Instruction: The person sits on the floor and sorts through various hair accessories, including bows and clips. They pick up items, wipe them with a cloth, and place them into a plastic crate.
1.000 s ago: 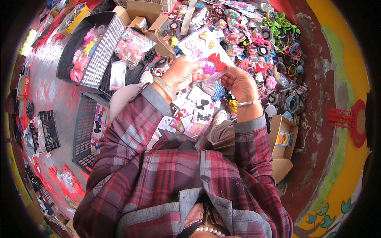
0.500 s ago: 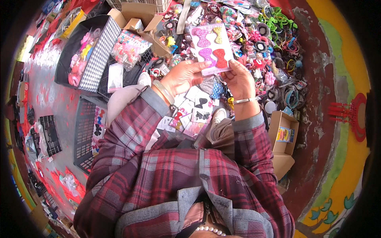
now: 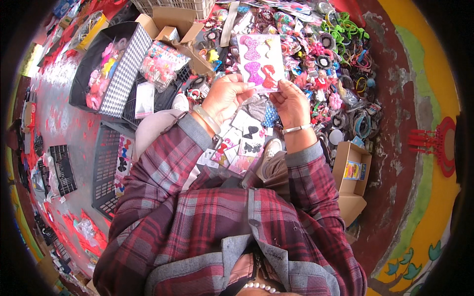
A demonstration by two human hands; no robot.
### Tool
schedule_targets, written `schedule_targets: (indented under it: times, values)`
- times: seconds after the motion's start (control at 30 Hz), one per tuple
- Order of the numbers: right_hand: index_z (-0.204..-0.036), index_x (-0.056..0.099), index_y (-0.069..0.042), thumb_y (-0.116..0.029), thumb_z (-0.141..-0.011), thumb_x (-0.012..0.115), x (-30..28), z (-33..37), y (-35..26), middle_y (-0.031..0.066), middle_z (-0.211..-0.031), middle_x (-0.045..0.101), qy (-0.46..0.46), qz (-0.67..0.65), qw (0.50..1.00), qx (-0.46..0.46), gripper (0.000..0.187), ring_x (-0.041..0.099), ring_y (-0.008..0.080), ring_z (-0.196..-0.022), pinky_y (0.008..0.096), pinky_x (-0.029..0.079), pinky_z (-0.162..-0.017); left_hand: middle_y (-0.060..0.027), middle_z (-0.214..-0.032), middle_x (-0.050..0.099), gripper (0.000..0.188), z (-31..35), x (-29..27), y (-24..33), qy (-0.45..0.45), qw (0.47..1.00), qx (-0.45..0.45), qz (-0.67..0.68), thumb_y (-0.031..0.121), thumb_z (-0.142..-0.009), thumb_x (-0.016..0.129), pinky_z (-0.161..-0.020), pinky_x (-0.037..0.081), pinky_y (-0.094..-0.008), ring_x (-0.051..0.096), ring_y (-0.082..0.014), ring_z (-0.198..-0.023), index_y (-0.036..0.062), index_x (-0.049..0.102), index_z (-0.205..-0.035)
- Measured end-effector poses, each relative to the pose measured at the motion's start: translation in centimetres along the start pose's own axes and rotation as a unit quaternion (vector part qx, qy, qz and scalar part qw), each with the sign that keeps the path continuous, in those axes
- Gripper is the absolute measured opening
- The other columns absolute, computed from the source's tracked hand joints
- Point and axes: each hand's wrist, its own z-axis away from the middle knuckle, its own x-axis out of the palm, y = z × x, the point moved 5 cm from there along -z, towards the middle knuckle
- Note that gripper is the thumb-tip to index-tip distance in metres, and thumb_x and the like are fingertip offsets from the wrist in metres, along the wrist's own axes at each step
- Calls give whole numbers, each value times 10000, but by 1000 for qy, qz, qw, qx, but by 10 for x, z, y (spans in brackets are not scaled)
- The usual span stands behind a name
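Between my two hands is a white card of glittery bow hair clips [image 3: 260, 58], with pink and purple bows on its left side and a red one at lower right. My left hand [image 3: 222, 97] pinches the card's lower left edge between thumb and fingers. At the lower right corner, my right hand [image 3: 292, 104] grips it the same way. Glare washes over the upper right bow. Below the hands, cards with black and red bows [image 3: 252, 139] lie loosely heaped between my feet. Part of that heap is hidden by my left hand and forearm.
A big pile of hair ties and trinkets [image 3: 321, 74] spreads beyond my hands, with green bands [image 3: 340, 32] at its far right. To the left stand a checked bin [image 3: 126, 69], an open carton [image 3: 173, 19] and a black basket [image 3: 104, 172]. A cardboard box [image 3: 351, 170] sits at right.
The card has shifted slightly and turned more upright, its right side catching glare. My right hand has moved a little left and down, and both hands keep their hold.
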Motion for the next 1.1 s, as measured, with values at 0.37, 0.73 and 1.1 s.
schedule_targets:
  times: [0.37,0.73,1.1]
  values:
    - [-913,605,-52,-125,-825,617,3,7,3,30,-794,635,-32,55,998,7,115,584,121,-626,261,474,-601,7,-845,578,164,-7,-1,24,-30,998,-35,34,184,-851,596,-452,411,-169,537,-62,-634,73,562,-967]
    - [-1296,370,9,-371,-877,531,15,19,-52,128,-1280,427,47,333,892,-301,589,423,185,-1136,288,338,-926,-4,-937,587,164,5,11,19,15,998,-22,55,131,-866,565,-640,524,-243,562,-99,-817,85,557,-1023]
    - [-1291,404,-50,-207,-795,646,36,23,-69,210,-1250,456,13,570,632,-525,573,429,316,-1177,366,345,-972,-36,-1032,590,239,2,14,0,-86,992,-58,68,108,-862,539,-728,523,-340,581,-185,-929,83,531,-1099]
